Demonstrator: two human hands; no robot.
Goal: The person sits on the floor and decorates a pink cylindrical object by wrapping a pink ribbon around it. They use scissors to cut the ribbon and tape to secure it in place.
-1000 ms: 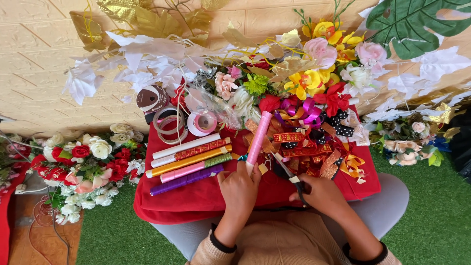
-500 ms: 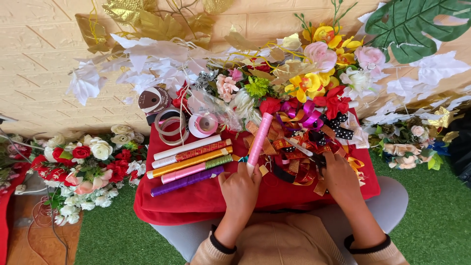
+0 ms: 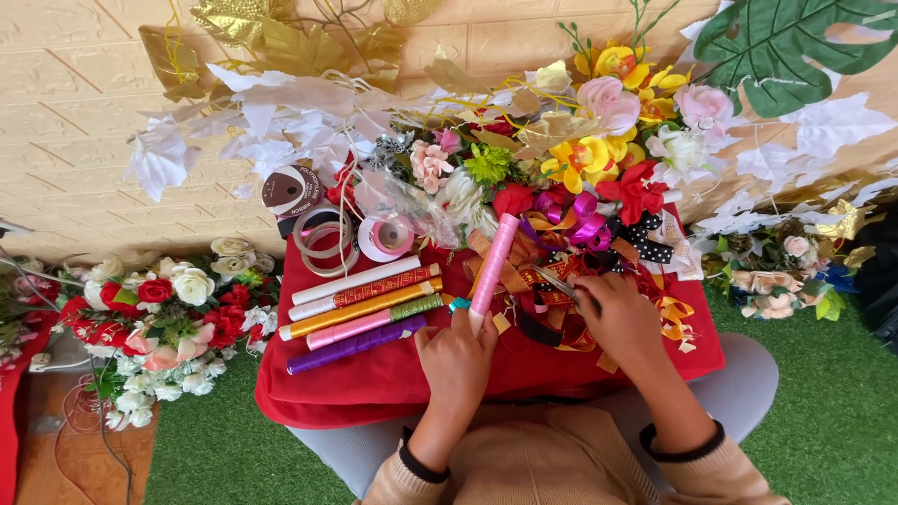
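My left hand grips the near end of a long pink roll of wrapping paper, which lies tilted away from me across the red cloth. My right hand holds a pair of scissors, blades pointing left into a pile of orange, gold and purple ribbons. Both hands rest on the cloth-covered table. To the left of my left hand lie several rolls of wrapping paper, white, red, gold, pink-green and purple.
Ribbon and tape spools sit at the cloth's far left. Artificial flowers and white and gold leaves line the back wall. A bouquet of red and white roses lies on the green turf at left, more flowers at right.
My right hand has moved away from me into the ribbon pile with the scissors. My left hand has slid forward to the pink roll's near end.
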